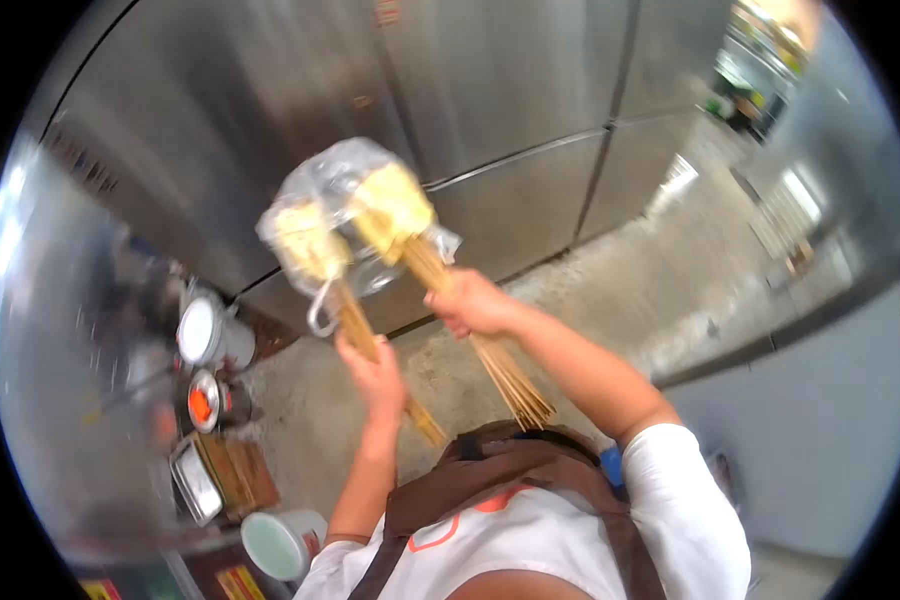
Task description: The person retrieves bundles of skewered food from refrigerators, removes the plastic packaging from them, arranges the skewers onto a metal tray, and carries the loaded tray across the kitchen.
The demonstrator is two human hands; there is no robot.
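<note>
My left hand point(375, 375) is closed around a bundle of wooden skewers point(356, 318). Pale yellow food point(310, 240) sits on the far end of that bundle. A second bundle of skewers point(510, 378) is gripped in my right hand point(473, 303), with its bare stick ends pointing back toward my apron. Yellow pieces of food point(392, 208) cover its upper end. Clear plastic bags point(340, 165) wrap the food ends of both bundles; a white loop point(320, 308) of bag hangs by my left hand. The exact kind of food is too blurred to tell.
Steel cabinet doors point(510, 80) stand in front of me. On the left floor are a white-lidded bucket point(200, 330), a pot with something orange point(204, 402), a metal tray point(196, 485) and a pale green-topped bucket point(275, 545). Concrete floor point(610, 290) runs right, past a grey surface point(810, 430).
</note>
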